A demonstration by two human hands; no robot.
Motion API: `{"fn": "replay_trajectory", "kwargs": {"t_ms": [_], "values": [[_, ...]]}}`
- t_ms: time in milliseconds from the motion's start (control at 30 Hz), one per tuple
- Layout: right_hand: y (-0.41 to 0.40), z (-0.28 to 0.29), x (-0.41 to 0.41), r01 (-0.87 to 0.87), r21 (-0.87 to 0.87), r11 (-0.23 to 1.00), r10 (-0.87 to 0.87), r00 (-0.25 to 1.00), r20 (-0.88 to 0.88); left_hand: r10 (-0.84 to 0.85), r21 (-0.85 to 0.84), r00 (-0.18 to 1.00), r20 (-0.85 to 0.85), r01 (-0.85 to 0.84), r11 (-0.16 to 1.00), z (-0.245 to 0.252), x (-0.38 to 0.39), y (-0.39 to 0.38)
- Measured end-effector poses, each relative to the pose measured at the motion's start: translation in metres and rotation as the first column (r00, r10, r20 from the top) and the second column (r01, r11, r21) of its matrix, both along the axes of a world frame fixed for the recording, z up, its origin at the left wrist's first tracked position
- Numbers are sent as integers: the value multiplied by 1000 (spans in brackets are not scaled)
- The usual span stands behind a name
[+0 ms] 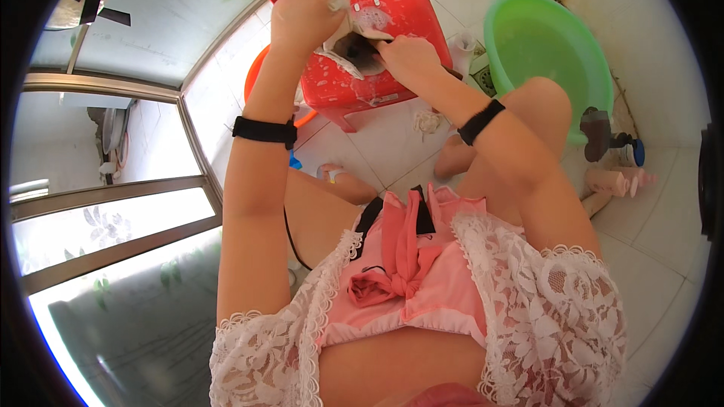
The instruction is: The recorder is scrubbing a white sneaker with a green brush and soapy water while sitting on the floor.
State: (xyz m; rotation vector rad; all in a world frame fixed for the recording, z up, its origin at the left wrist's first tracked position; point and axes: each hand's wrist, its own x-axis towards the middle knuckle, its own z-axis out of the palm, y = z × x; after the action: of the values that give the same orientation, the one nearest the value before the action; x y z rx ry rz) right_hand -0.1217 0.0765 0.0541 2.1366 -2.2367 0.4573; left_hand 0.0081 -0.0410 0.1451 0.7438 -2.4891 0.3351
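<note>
A white, wet-looking item with a dark hollow inside, possibly a shoe, lies over the seat of a red plastic chair. My left hand grips its upper left edge, and a bit of pale fabric pokes out past the fingers. At the right rim of the hollow, my right hand is closed around a slim dark object, perhaps a brush handle; its far end is hidden. Soap suds and water drops cover parts of the seat around the item.
A green plastic basin stands right of the chair, near a floor drain. Part of an orange basin shows behind my left forearm. Pale crumpled laces or cloth lie on the tiles. Pink bottles lie at right.
</note>
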Motion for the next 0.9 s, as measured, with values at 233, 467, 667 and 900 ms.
{"fn": "replay_trajectory", "kwargs": {"t_ms": [233,467,667,900], "values": [[-18,-63,20,113,285,952,-168,970,177,-68,4,998,-3,68,998,-7,-27,6],[11,-52,-21,-162,220,962,108,965,239,38,62,977,209,-52,997,0,-30,3],[0,-2,-62,-206,-229,951,154,963,-223,216,378,974,68,-226,898,11,4,-42],[-38,-30,-53,-212,-370,904,198,977,-77,342,400,940,-12,-309,863,-19,45,-70]]}}
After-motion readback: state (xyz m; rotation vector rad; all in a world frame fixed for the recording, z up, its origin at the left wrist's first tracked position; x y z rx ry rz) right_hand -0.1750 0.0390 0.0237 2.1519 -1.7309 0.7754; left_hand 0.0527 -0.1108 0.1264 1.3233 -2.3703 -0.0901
